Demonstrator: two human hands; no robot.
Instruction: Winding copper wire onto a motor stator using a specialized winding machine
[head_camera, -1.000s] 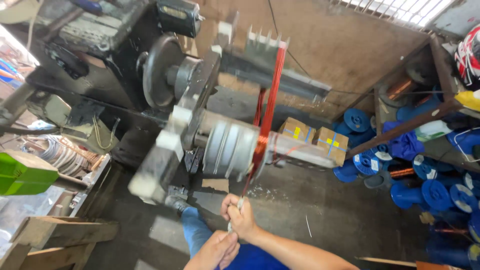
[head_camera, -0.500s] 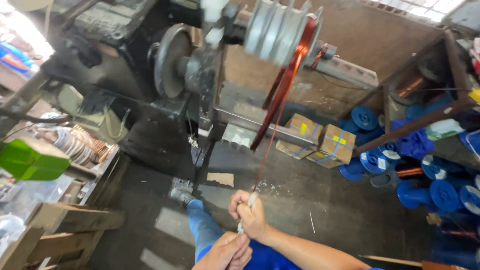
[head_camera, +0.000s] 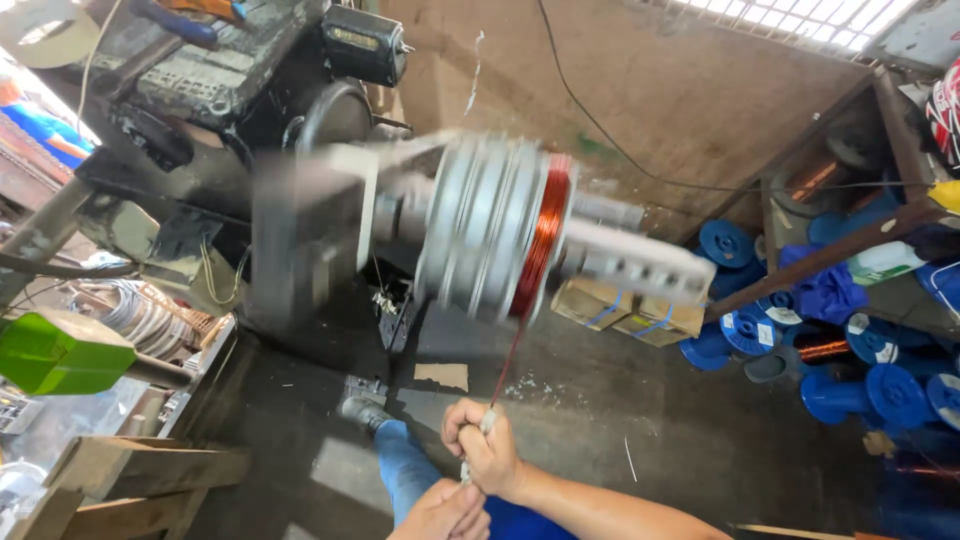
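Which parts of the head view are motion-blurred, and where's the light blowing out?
Head view: the spinning winding former and its arms are heavily smeared, with the copper wire band streaked; the right hand, left hand and blue spools stay fairly sharp. Highlights clip at the grille at top right and at the left edge; the floor under the machine is in deep shadow.

This is looking like a coil-winding workshop: a winding machine (head_camera: 330, 150) is spinning a stepped former (head_camera: 500, 230) wrapped in copper wire, blue wire spools (head_camera: 860, 390) are lying heaped on the bare concrete floor (head_camera: 620, 420) at right, and cardboard boxes (head_camera: 625, 310) are sitting beyond.
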